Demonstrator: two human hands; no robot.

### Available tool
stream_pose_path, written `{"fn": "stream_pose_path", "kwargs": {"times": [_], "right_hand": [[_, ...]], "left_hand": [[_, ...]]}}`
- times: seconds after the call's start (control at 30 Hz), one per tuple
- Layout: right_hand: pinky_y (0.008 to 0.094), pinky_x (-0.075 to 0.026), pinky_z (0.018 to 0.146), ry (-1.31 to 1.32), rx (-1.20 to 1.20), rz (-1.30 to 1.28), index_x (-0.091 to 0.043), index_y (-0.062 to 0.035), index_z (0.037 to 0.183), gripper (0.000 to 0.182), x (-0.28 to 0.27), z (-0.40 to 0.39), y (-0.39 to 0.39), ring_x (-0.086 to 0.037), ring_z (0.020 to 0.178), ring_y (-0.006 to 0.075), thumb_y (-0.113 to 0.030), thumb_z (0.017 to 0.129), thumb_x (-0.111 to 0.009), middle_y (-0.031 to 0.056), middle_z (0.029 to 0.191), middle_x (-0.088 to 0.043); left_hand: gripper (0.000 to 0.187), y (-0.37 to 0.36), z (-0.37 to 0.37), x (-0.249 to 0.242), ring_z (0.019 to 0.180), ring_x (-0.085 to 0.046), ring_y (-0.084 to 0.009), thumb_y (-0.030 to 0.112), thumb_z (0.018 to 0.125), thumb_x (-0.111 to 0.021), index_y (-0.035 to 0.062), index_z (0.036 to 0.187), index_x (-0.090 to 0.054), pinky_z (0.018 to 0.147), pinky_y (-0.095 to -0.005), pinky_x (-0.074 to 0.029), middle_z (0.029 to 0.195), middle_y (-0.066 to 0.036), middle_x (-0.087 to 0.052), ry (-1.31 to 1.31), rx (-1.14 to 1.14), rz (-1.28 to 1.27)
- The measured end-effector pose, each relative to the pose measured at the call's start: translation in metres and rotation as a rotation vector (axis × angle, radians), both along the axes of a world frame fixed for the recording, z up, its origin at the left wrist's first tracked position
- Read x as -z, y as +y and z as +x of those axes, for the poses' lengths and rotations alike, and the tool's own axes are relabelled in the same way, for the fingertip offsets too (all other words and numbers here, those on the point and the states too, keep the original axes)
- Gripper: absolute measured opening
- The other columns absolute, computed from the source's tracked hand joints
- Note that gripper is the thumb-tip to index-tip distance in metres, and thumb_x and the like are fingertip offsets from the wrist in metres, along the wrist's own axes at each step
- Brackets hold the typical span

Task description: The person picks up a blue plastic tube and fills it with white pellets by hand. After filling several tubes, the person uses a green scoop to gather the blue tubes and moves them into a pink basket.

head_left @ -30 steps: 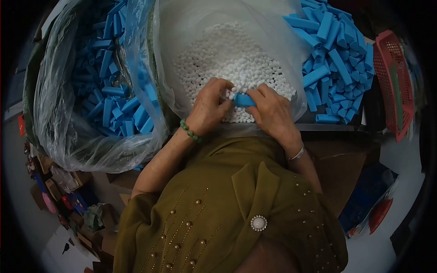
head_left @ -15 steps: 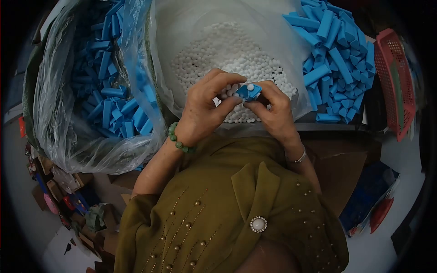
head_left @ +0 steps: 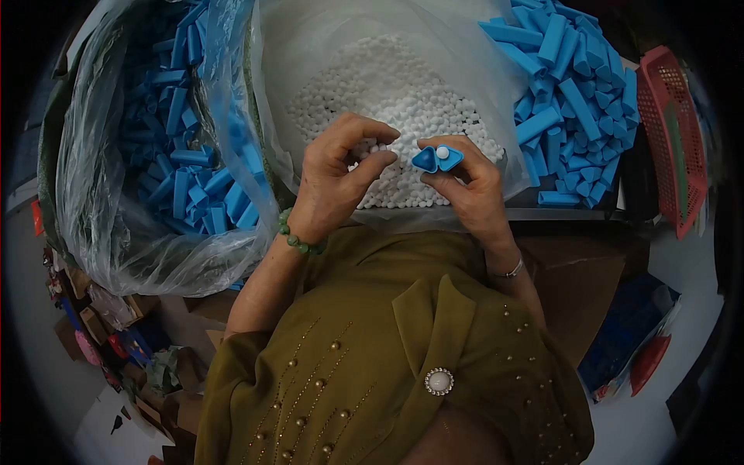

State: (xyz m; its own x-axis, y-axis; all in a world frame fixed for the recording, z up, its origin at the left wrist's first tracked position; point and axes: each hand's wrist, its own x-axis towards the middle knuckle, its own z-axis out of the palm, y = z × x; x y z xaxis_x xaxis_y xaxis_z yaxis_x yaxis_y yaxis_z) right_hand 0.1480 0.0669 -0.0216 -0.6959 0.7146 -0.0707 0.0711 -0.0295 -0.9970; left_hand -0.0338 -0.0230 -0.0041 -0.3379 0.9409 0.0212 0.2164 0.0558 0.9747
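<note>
My right hand (head_left: 469, 177) pinches two blue triangular tubes (head_left: 424, 161) side by side, their ends facing up. One end looks hollow and dark; a white ball (head_left: 442, 152) sits at the end of the other. To the left, my left hand (head_left: 339, 167) is curled, with small white balls (head_left: 377, 146) between thumb and fingers, apart from the tubes. Both hands are over a spread of loose white balls (head_left: 422, 97) on a clear plastic sheet (head_left: 283, 46).
At the left, a plastic-lined sack (head_left: 93, 194) holds many blue tubes (head_left: 178, 108). More blue tubes (head_left: 577, 101) are heaped at the right, beside a pink perforated basket (head_left: 674, 139). Cardboard (head_left: 570, 294) lies below the work surface on the right.
My left hand has drawn back to the left, away from the tubes. My right hand has shifted slightly right, and the two tube ends now show more plainly.
</note>
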Motion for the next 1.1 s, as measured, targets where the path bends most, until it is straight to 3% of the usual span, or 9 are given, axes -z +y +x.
{"fn": "stream_pose_path", "kwargs": {"times": [0.2, 0.27, 0.5, 0.57, 0.67, 0.8, 0.9, 0.97, 1.1], "right_hand": [[0.0257, -0.055, 0.075, -0.016, -0.029, 0.086, -0.064, -0.0025, 0.112, 0.033, 0.002, 0.0, 0.0, -0.064, 0.091, 0.0141, 0.007, 0.08, -0.067, 0.0067, 0.105, -0.061], [0.026, -0.055, 0.075, 0.011, -0.026, 0.064, -0.064, -0.0025, 0.112, 0.033, 0.002, -0.001, -0.001, -0.064, 0.092, 0.0145, 0.007, 0.081, -0.067, 0.0071, 0.105, -0.06], [0.0273, -0.056, 0.076, 0.001, -0.015, 0.025, -0.064, -0.0023, 0.112, 0.033, 0.004, 0.001, -0.002, -0.064, 0.093, 0.0157, 0.007, 0.081, -0.066, 0.0077, 0.107, -0.06], [0.0275, -0.056, 0.076, 0.006, -0.024, 0.046, -0.064, -0.002, 0.112, 0.033, 0.006, 0.0, -0.002, -0.064, 0.093, 0.0163, 0.007, 0.081, -0.066, 0.0077, 0.106, -0.059], [0.0277, -0.056, 0.076, -0.007, -0.018, 0.048, -0.063, -0.0017, 0.112, 0.032, 0.008, 0.0, -0.002, -0.065, 0.092, 0.0164, 0.007, 0.081, -0.066, 0.0078, 0.105, -0.059], [0.0278, -0.056, 0.076, -0.002, -0.023, 0.078, -0.063, -0.001, 0.111, 0.032, 0.006, -0.001, -0.001, -0.065, 0.091, 0.0163, 0.007, 0.081, -0.066, 0.0079, 0.104, -0.06], [0.0278, -0.055, 0.075, 0.03, 0.005, 0.078, -0.063, -0.0009, 0.111, 0.031, 0.005, -0.001, -0.002, -0.065, 0.091, 0.0162, 0.007, 0.081, -0.066, 0.008, 0.104, -0.06], [0.0277, -0.055, 0.074, 0.013, -0.031, 0.081, -0.063, -0.0003, 0.111, 0.03, 0.002, 0.0, -0.002, -0.065, 0.09, 0.0163, 0.007, 0.081, -0.066, 0.0083, 0.104, -0.06], [0.0259, -0.051, 0.073, 0.013, -0.069, 0.03, -0.063, 0.0009, 0.11, 0.029, 0.003, -0.002, -0.002, -0.06, 0.088, 0.0132, 0.005, 0.082, -0.065, 0.0066, 0.106, -0.058]], "left_hand": [[0.024, 0.003, 0.004, -0.013, 0.068, -0.057, -0.0121, -0.004, 0.077, -0.068, 0.0039, 0.1, -0.066, 0.058, -0.0252, -0.046, 0.088, -0.005, -0.061, -0.01, 0.061, 0.097], [0.03, 0.007, 0.003, -0.019, 0.067, -0.058, -0.0147, -0.007, 0.076, -0.067, 0.0043, 0.104, -0.066, 0.057, -0.0265, -0.047, 0.088, -0.006, -0.061, 0.258, 0.134, 0.178], [0.035, 0.009, 0.006, -0.018, 0.067, -0.059, -0.0158, -0.008, 0.074, -0.068, 0.005, 0.106, -0.065, 0.056, -0.0277, -0.047, 0.088, -0.007, -0.063, 0.263, 0.176, 0.196], [0.036, 0.008, 0.007, -0.017, 0.077, -0.061, -0.0148, -0.005, 0.075, -0.07, 0.0044, 0.11, -0.067, 0.065, -0.0258, -0.048, 0.091, -0.007, -0.067, 0.215, 0.181, 0.125], [0.037, 0.008, 0.005, -0.018, 0.077, -0.062, -0.0149, -0.004, 0.075, -0.071, 0.0047, 0.111, -0.067, 0.066, -0.0256, -0.049, 0.092, -0.008, -0.068, 0.224, 0.189, 0.098], [0.037, 0.009, 0.006, -0.018, 0.069, -0.063, -0.0162, -0.006, 0.074, -0.071, 0.0058, 0.109, -0.066, 0.058, -0.0264, -0.049, 0.087, -0.007, -0.065, 0.271, 0.168, 0.177], [0.037, 0.007, 0.003, -0.016, 0.078, -0.064, -0.0195, -0.003, 0.075, -0.071, 0.0062, 0.111, -0.066, 0.065, -0.0293, -0.051, 0.093, -0.008, -0.066, 0.183, 0.157, 0.118], [0.036, 0.008, -0.003, -0.013, 0.089, -0.063, -0.0238, 0.002, 0.076, -0.071, 0.0068, 0.111, -0.067, 0.074, -0.0342, -0.051, 0.098, -0.009, -0.065, 0.436, 0.116, 0.198], [0.032, 0.01, 0.0, -0.019, 0.096, -0.061, -0.0269, 0.005, 0.077, -0.071, 0.0067, 0.108, -0.067, 0.08, -0.0379, -0.049, 0.102, -0.009, -0.064, 0.294, 0.16, 0.213]]}}
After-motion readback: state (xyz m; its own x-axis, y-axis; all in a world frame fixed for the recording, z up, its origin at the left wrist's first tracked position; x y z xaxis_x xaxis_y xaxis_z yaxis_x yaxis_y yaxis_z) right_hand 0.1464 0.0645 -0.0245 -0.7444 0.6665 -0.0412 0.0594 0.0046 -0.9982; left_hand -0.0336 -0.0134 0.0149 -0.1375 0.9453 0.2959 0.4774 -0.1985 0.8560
